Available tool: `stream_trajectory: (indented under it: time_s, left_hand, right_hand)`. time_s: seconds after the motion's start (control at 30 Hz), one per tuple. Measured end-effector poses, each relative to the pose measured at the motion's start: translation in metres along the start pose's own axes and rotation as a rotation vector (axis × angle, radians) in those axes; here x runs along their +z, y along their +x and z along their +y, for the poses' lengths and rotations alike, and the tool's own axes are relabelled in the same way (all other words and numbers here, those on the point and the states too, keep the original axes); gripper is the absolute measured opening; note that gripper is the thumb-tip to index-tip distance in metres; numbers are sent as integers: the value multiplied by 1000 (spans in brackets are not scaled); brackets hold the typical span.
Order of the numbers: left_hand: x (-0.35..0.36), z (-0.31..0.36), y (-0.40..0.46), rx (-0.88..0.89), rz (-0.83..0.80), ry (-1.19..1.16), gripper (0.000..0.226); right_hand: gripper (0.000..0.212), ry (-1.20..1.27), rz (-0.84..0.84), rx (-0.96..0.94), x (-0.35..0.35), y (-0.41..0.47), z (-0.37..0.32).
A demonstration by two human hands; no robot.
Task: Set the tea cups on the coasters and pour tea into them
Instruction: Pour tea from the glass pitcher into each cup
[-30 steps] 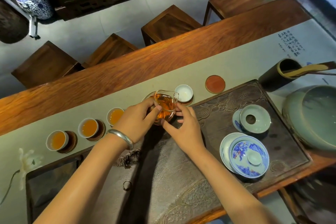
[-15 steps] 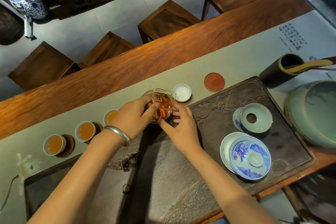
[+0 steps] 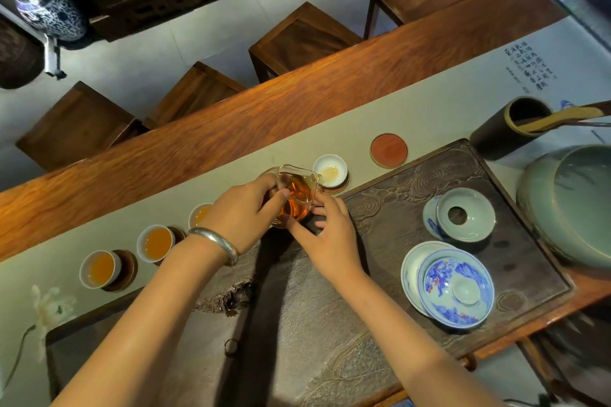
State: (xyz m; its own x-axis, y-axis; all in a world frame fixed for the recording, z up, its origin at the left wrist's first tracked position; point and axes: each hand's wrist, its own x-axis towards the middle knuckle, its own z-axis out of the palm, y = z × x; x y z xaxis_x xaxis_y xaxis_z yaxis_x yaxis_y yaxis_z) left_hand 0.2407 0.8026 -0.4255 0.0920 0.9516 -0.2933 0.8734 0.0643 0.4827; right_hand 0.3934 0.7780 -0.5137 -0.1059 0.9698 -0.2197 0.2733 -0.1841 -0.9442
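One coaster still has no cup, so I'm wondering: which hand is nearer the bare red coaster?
The right hand. It steadies the glass pitcher on the side facing the red coaster; the left hand grips the pitcher's far side.

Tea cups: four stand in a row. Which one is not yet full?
The rightmost cup, beside the glass pitcher's spout: only a pale trace at its bottom, while the other three hold amber tea.

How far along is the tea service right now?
Done: three cups on the left hold amber tea. In hand: the left hand grips the glass pitcher, the right hand steadies it, and its spout tips into the fourth cup, which holds only a little tea. Left: the red coaster has no cup.
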Motion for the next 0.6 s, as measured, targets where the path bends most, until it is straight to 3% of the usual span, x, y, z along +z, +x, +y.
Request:
stream_trajectory:
  time_s: [0.6]
  left_hand:
    - [1, 2, 6, 23, 3, -3, 26]
  right_hand:
    - [68, 11, 10, -1, -4, 3, -2]
